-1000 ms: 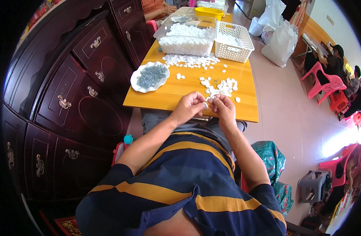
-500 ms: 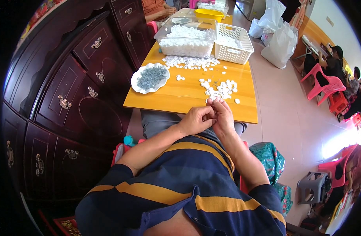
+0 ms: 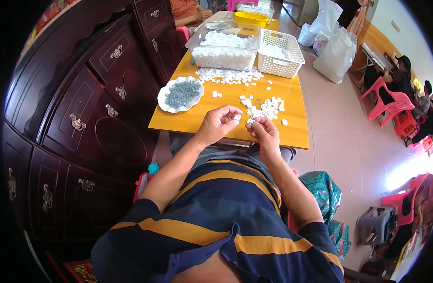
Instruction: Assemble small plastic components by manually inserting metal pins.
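Note:
My left hand [image 3: 218, 124] is held over the table's near edge, thumb and forefinger pinching a small white plastic piece [image 3: 237, 117]. Just to its right, my right hand [image 3: 265, 135] grips another small white piece [image 3: 250, 121] between the fingertips. The two hands are apart, with a narrow gap between them. Right beyond them lies a loose pile of white oval pieces [image 3: 271, 106], with a few thin metal-looking bits among it. On the left stands a scalloped white plate [image 3: 167, 105] heaped with small grey, shiny parts [image 3: 182, 92] whose kind I cannot make out.
A clear plastic tub [image 3: 224, 59] full of white pieces stands farther back on the yellow table [image 3: 216, 123], beside a white perforated basket [image 3: 284, 66]. More pieces are strewn before the tub. Dark drawers [image 3: 80, 113] flank the left; white sacks [image 3: 336, 56] and pink chairs [image 3: 391, 101] are at right.
My hands were together near the table edge; now they have separated. The left has moved up and leftward with a white piece, while the right has shifted slightly, also showing a white piece.

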`<state>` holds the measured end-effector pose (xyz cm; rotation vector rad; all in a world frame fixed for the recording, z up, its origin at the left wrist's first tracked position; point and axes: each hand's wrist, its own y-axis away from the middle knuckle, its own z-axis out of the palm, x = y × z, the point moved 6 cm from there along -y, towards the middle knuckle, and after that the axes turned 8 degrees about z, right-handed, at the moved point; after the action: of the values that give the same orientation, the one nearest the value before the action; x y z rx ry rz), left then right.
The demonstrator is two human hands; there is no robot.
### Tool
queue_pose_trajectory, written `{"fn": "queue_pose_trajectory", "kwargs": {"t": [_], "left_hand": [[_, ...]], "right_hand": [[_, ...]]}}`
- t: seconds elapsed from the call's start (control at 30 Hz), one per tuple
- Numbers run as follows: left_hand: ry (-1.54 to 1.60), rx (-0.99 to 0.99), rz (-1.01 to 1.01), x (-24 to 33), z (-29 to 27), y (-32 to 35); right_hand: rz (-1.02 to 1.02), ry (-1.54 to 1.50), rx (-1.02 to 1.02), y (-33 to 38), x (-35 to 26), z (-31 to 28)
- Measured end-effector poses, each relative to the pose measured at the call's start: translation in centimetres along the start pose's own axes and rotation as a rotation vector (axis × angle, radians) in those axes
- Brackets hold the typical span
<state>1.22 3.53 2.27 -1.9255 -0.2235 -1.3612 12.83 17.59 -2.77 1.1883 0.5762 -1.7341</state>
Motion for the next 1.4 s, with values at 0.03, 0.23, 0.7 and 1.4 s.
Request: {"fn": "queue_pose_trajectory", "kwargs": {"t": [0.03, 0.23, 0.7, 1.4], "left_hand": [[-0.014, -0.021, 0.008, 0.0, 0.1, 0.0], [-0.037, -0.076, -0.001, -0.1, 0.6, 0.2], [0.004, -0.120, -0.036, -0.3, 1.2, 0.3], [-0.089, -0.148, 0.015, 0.5, 1.3, 0.2]], "right_hand": [[-0.023, 0.047, -0.018, 0.1, 0.0, 0.2], [-0.062, 0.115, -0.064, 0.4, 0.1, 1.0], [-0.085, 0.169, -0.085, 0.6, -0.3, 1.3], [-0.009, 0.230, -0.129, 0.5, -0.3, 1.2]]}}
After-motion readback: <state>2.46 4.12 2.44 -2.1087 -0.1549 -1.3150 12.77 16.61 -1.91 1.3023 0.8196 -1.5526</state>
